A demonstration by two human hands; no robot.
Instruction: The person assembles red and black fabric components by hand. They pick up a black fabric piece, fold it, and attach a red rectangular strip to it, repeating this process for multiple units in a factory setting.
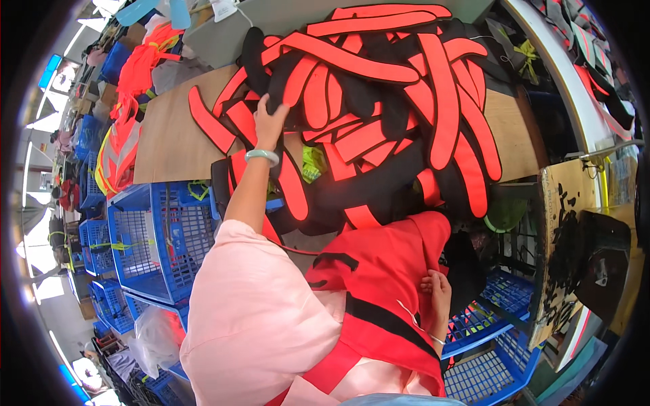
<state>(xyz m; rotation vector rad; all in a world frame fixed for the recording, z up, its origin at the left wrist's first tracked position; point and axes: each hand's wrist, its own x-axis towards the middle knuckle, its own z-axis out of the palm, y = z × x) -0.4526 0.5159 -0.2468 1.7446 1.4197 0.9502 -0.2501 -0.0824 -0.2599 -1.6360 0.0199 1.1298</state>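
Observation:
A big pile of orange strips with black edging lies tangled on the wooden table, some turned to their black backs. My left hand reaches into the pile's left side, its fingers closed round a black-faced part of a strip. A pale bangle circles that wrist. My right hand hangs low, beside the red apron on my body. Its fingers are loosely bent and apart, and nothing shows in them. A thin white cord runs over the apron towards that wrist.
Blue plastic crates stand left of the table, and more blue baskets sit low at right. A worn wooden board with black marks stands on the right. Bright orange vests hang in a heap at the far left.

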